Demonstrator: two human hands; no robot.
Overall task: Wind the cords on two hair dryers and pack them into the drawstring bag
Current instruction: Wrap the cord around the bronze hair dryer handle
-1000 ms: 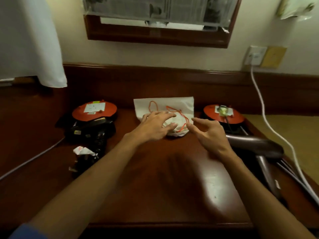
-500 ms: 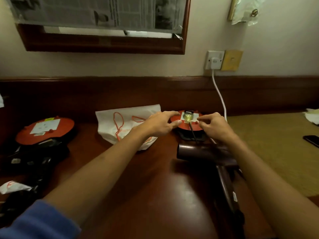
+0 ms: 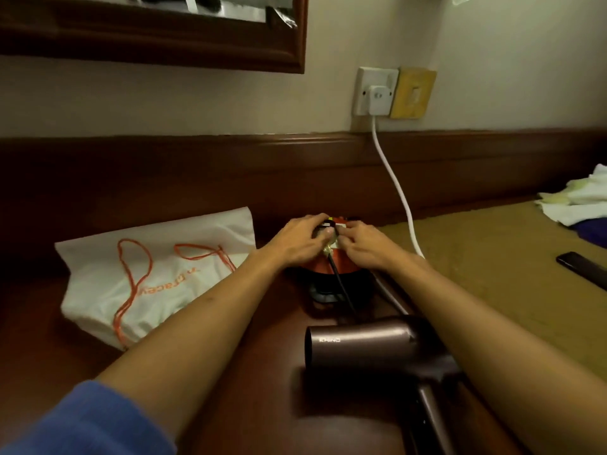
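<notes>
— Although both hands met at the red round disc-shaped object [image 3: 331, 269], could you tell what they gripped?
— Not clearly. The left hand [image 3: 297, 239] and right hand [image 3: 363, 246] had fingers curled together over a small yellowish tag where the thin black cord [image 3: 341, 285] began; whether they pinched it, I could not tell. The hands hid most of the disc's top.
— And the bag?
— At the left, the white fabric drawstring bag [image 3: 157, 277] with orange cords lay flat on the dark reddish wooden desk [image 3: 256, 372]; its mouth and inside were not visible.
— The dryer?
— The dark brown metallic hair dryer [image 3: 364, 351] lay on the desk near the camera, under the right forearm, its handle cut off at the bottom edge.
— The room?
— A white cable [image 3: 399, 192] ran from a white wall plug [image 3: 379, 100]; right of it a black flat device [image 3: 581, 269] lay on an olive-yellow surface [image 3: 492, 264].
</notes>
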